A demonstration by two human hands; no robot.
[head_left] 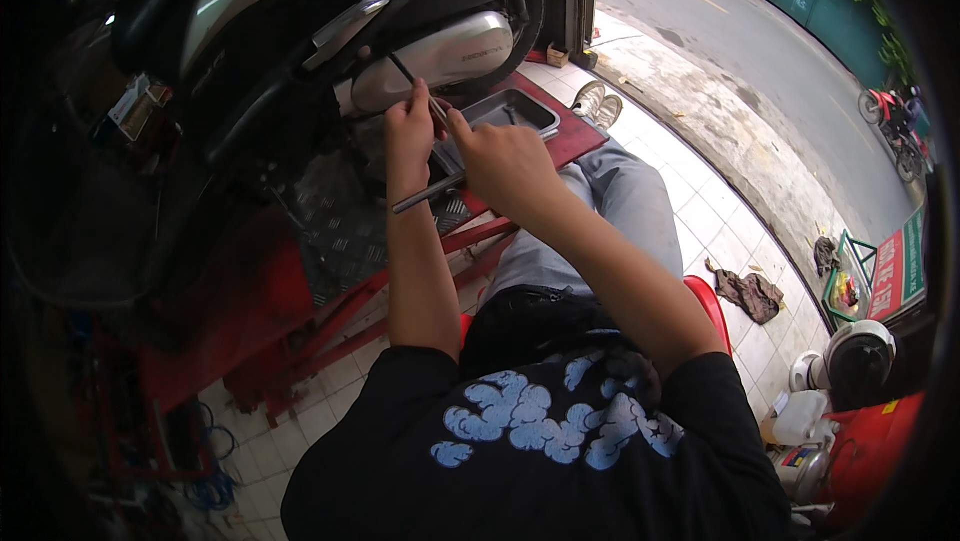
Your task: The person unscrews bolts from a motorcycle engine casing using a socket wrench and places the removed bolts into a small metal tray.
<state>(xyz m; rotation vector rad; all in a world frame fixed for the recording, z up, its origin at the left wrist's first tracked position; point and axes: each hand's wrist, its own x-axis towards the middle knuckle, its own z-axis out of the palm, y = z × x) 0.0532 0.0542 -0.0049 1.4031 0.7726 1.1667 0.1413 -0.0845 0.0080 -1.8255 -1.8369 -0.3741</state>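
— Leftmost?
— A scooter (275, 91), over the red bench (578, 139).
— With the left hand (409, 137)?
— Pinching a dark rod (401, 68) near the scooter's silver cover (450, 59).
— With the right hand (503, 161)?
— Clenched around a metal bar (425, 196), near the tray (537, 112) at the bench's right edge.
— Joined?
— Can't tell.

Motorbike workshop, open-fronted. Evidence: scooter (435, 61) at 11 o'clock; red metal bench (240, 326), 8 o'clock; metal tray (535, 113), 12 o'clock; street (720, 51) outside, 2 o'clock.
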